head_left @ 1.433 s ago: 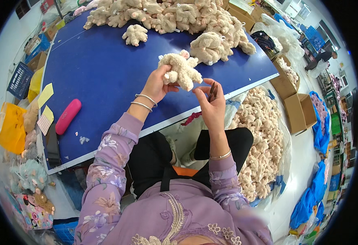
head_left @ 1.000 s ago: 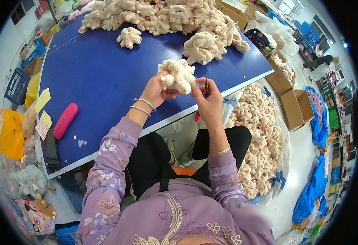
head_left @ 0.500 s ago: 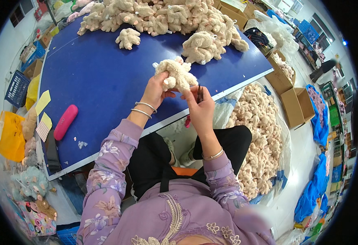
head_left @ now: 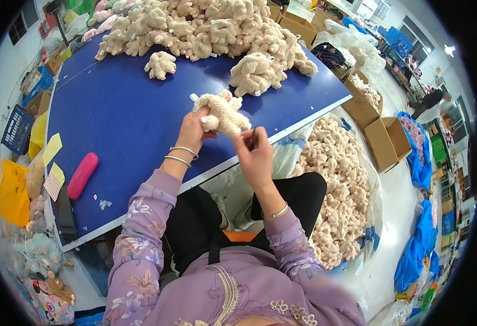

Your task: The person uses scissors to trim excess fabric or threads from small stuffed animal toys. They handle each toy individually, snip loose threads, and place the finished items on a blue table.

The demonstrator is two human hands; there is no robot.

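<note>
Toy of cream fleecy plush [head_left: 223,113], centre frame: I see left hand [head_left: 194,129] gripping it, right hand [head_left: 256,155] curled round dark slender tool [head_left: 254,140].

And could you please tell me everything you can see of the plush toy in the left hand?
The plush toy is cream, with a curly, fleecy-looking surface and stubby limbs. A small pink part shows at its far side, and a white tag sticks out at its upper left. It is held tilted above the blue tabletop, gripped at its left side by the left hand. Fingertips of the right hand appear to touch its near end.
</note>
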